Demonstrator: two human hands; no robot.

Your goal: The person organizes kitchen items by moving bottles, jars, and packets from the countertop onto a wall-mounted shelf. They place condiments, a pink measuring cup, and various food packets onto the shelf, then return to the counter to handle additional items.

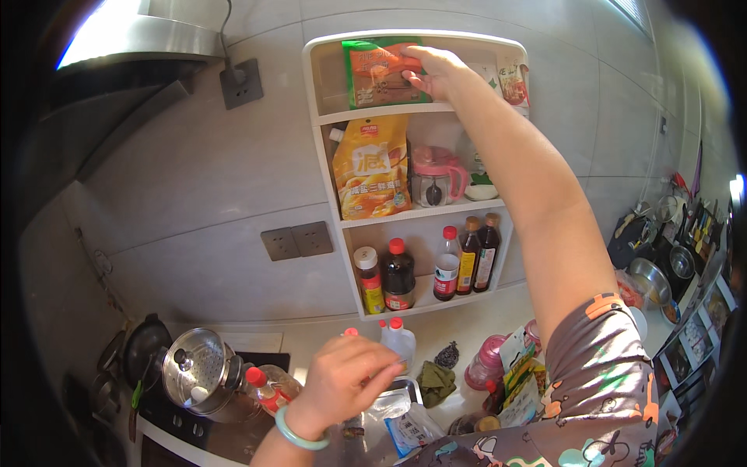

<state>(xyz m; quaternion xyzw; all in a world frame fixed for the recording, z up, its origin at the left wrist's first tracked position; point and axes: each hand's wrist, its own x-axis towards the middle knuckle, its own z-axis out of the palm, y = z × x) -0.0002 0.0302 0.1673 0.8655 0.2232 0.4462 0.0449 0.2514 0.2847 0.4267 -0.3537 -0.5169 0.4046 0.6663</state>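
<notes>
My right hand reaches up to the top compartment of a white wall shelf, its fingers on the right edge of a green and orange five-spice packet that stands there. Whether the fingers grip the packet or only touch it, I cannot tell. Low in front of me is my left hand, a pale green bangle on its wrist, fingers curled; its palm is hidden. Below it lie a metal tray and a blue and white bag. The middle compartment holds a yellow spouted pouch and a pink-lidded jar.
Several sauce bottles stand in the bottom compartment. At the left are a cooktop, a steamer pot with a glass lid and a red-capped bottle. A green cloth and a pink jar sit on the counter.
</notes>
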